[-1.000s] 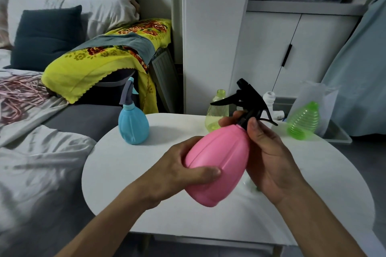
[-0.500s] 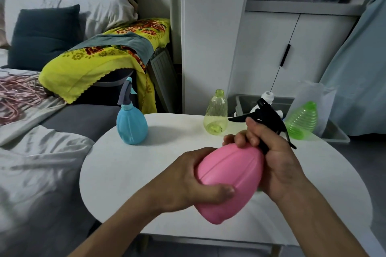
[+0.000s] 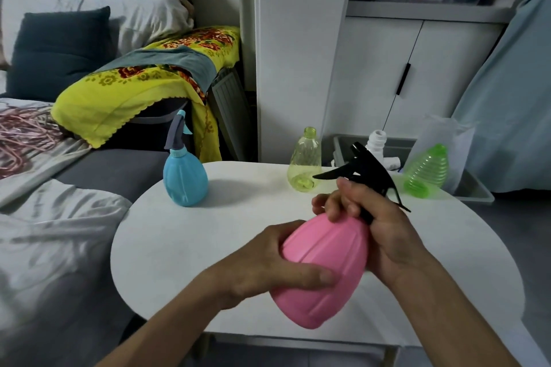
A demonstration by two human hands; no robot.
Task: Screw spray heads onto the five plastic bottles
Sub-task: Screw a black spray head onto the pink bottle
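Note:
A pink bottle [image 3: 325, 265] is tilted above the round white table [image 3: 185, 247]. My left hand [image 3: 268, 265] grips its body. My right hand [image 3: 372, 226] curls round the neck, where a black spray head [image 3: 362, 171] sits. A blue bottle [image 3: 185, 177] with a grey spray head stands upright at the table's back left. An open yellow-green clear bottle [image 3: 304, 164], a white bottle [image 3: 376, 144] and a green ribbed bottle [image 3: 427, 171] stand at the back, all without heads.
A grey bin [image 3: 474, 191] sits behind the table at the right, with a clear plastic bag [image 3: 447, 134] beside the green bottle. A bed with bedding [image 3: 44, 217] runs along the left. White cabinets [image 3: 402, 68] stand behind.
The pink bottle has tipped further to the right and sunk lower. My right hand has turned round the neck, and the black spray head has swung with it.

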